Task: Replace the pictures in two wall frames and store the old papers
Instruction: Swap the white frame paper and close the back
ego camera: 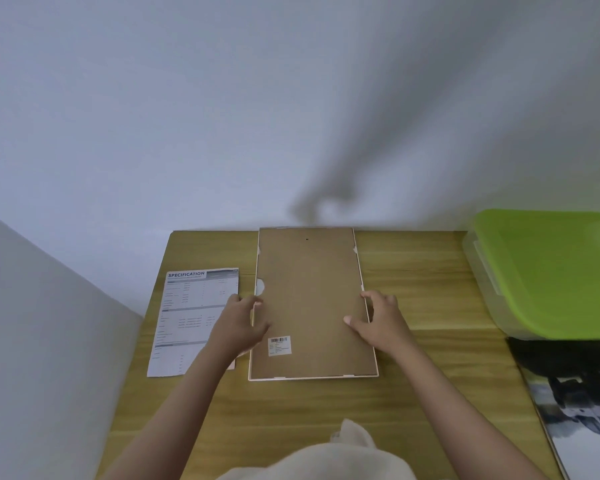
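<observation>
A picture frame (pixel 309 289) lies face down in the middle of the wooden table (pixel 413 306), its brown backing board up, with a barcode sticker (pixel 279 345) near the front left. My left hand (pixel 238 323) grips the frame's left edge, fingers curled around it. My right hand (pixel 378 322) holds the right edge, with the thumb on the backing board. A printed sheet headed "SPECIFICATION" (pixel 191 320) lies flat to the left of the frame, partly under my left hand.
A clear plastic box with a green lid (pixel 548 271) stands at the table's right. A black-and-white picture (pixel 582 403) lies at the front right edge. White walls enclose the table at the back and left. Pale cloth (pixel 326 459) shows at the bottom.
</observation>
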